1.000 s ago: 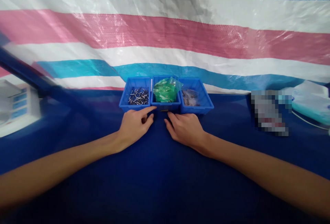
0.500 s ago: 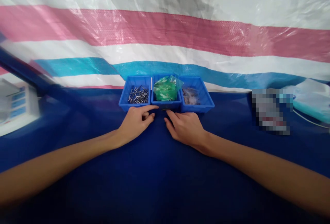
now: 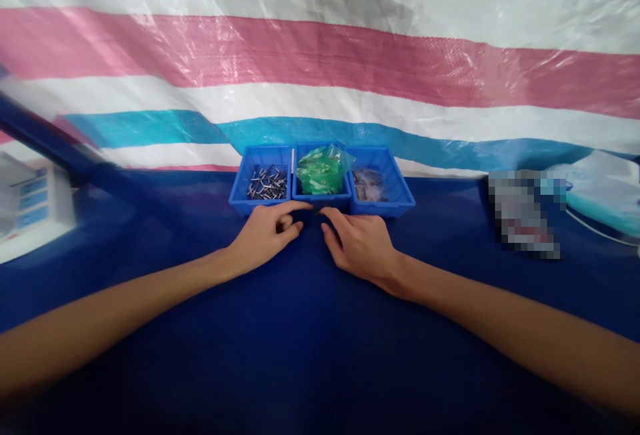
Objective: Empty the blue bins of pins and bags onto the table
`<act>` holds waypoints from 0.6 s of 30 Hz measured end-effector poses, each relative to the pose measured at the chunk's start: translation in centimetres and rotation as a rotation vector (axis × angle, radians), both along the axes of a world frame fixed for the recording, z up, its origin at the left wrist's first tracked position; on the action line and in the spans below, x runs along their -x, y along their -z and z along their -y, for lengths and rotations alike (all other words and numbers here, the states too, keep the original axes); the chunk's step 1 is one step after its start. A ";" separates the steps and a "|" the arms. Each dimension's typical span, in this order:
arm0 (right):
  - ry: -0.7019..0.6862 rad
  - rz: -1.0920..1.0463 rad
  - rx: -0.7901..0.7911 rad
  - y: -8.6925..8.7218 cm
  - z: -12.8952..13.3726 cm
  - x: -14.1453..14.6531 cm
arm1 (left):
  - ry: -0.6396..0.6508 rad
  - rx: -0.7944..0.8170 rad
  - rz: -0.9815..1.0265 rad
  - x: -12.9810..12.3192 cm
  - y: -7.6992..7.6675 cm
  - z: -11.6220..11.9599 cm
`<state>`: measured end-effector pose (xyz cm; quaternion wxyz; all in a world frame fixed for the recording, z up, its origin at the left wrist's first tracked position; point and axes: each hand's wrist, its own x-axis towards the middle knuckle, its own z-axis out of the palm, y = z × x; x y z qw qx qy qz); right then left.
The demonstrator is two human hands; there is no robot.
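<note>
Head-camera view: two bare hands are laid palm-down on a blue-covered tabletop (image 3: pixel 310 355), just in front of a row of three blue bins. The left hand (image 3: pixel 265 236) is set before the seam between the left bin (image 3: pixel 239 196), filled with small metal pins (image 3: pixel 269 185), and the middle bin (image 3: pixel 320 201), where a green plastic bag (image 3: pixel 323 171) is seen. Its forefinger is stretched rightward along the front wall of the middle bin, the remaining fingers loosely curled; nothing is gripped. The right hand (image 3: pixel 363 241) is placed opposite, forefinger aimed leftward, other fingers relaxed and slightly spread, also empty. The two fingertips are nearly met in front of the middle bin, and whether something small lies between them cannot be told. The right bin (image 3: pixel 403 198), with dark brownish contents (image 3: pixel 369 186), lies just beyond the right hand's knuckles. The bin row runs left to right, across both forearms. The middle bin is about equally close to either hand. A striped tarpaulin (image 3: pixel 320 55) is hung behind.
</note>
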<state>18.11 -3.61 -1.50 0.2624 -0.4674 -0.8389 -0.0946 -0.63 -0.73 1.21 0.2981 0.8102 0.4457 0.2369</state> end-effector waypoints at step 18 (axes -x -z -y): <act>0.022 -0.086 0.045 0.3 -0.2 -0.2 | -0.022 -0.004 -0.121 -0.6 0.0 -0.5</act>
